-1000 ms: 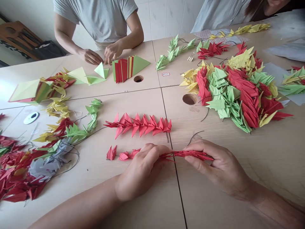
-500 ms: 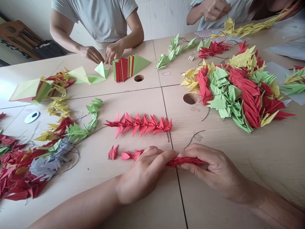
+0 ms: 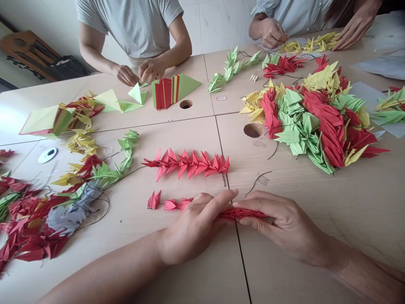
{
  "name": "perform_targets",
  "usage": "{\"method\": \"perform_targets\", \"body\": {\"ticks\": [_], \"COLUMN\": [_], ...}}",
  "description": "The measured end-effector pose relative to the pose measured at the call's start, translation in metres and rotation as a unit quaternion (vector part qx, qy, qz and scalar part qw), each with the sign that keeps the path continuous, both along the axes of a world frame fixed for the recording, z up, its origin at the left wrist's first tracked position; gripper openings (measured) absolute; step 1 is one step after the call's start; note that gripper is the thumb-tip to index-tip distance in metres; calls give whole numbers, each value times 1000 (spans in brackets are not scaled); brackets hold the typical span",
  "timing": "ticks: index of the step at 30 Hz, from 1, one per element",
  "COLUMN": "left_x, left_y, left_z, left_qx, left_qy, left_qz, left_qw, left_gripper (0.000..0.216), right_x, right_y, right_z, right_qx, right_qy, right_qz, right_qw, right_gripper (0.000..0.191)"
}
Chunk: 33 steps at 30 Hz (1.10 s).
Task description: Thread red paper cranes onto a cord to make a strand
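My right hand [image 3: 284, 223] pinches a flattened bundle of red folded-paper cranes [image 3: 242, 214] between thumb and fingers. Around the bundle's left end my left hand [image 3: 196, 228] is closed, its fingertips hidden beneath the palm. From under that hand a few red paper cranes [image 3: 171, 204] on a dark string stick out to the left. Just beyond my hands lies a strand of red paper cranes [image 3: 191, 163], stretched out sideways. A short dark thread [image 3: 255, 182] curls on the table past my right fingers.
A heap of red, green and yellow crane strands [image 3: 313, 118] covers the right side. More strands [image 3: 34, 228] lie tangled at left. Two people sit across, one folding near coloured paper sheets [image 3: 167, 90], another with yellow cranes [image 3: 310, 44]. The table has round holes [image 3: 253, 130].
My left thumb has lifted slightly off the red bundle, and the bundle has shifted a little left. Across the table, the yellow strand has been lowered onto the tabletop.
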<state>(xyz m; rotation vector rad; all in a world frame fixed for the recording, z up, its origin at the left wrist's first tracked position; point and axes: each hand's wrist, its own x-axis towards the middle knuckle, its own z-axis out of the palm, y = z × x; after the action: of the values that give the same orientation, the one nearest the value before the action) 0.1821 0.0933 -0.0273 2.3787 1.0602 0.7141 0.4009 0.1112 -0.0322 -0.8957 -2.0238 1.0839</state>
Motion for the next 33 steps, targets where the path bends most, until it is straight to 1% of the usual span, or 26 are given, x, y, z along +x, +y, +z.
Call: {"method": "perform_targets", "body": {"ticks": [5, 6, 9, 11, 15, 18, 21, 24, 28, 30, 33], "left_x": [3, 3, 3, 2, 0, 0, 2, 3, 2, 1, 0], "left_y": [-1, -1, 0, 0, 3, 5, 6, 7, 7, 7, 8], "left_z": [4, 4, 2, 1, 1, 5, 10, 13, 12, 10, 7], "left_qx": [-8, -6, 0, 3, 5, 41, 83, 100, 78, 63, 63], "left_qy": [-14, -16, -20, -18, 5, 12, 31, 50, 79, 94, 93], "left_qz": [8, 7, -2, -1, 27, 44, 59, 80, 92, 95, 95], "left_qw": [1000, 1000, 1000, 1000, 1000, 998, 994, 990, 990, 989, 989], "left_gripper": [50, 51, 52, 55, 61, 61, 63, 62, 59, 60, 56], "right_x": [-1, -1, -1, -1, 2, 3, 4, 5, 6, 6, 6], "right_y": [-2, -3, -3, -2, 2, 4, 5, 6, 7, 8, 8], "right_z": [2, 3, 6, 7, 10, 12, 13, 12, 12, 13, 13], "right_qx": [-45, -52, -68, -79, -105, -123, -139, -150, -166, -177, -190], "right_qy": [-24, -29, -37, -39, -54, -54, -59, -66, -57, -50, -44], "right_qz": [11, 14, 16, 3, -47, -75, -84, -105, -138, -145, -144], "right_qw": [999, 998, 997, 996, 992, 988, 985, 981, 975, 972, 970], "right_gripper": [31, 30, 16, 12, 9, 10, 13, 14, 18, 18, 19]}}
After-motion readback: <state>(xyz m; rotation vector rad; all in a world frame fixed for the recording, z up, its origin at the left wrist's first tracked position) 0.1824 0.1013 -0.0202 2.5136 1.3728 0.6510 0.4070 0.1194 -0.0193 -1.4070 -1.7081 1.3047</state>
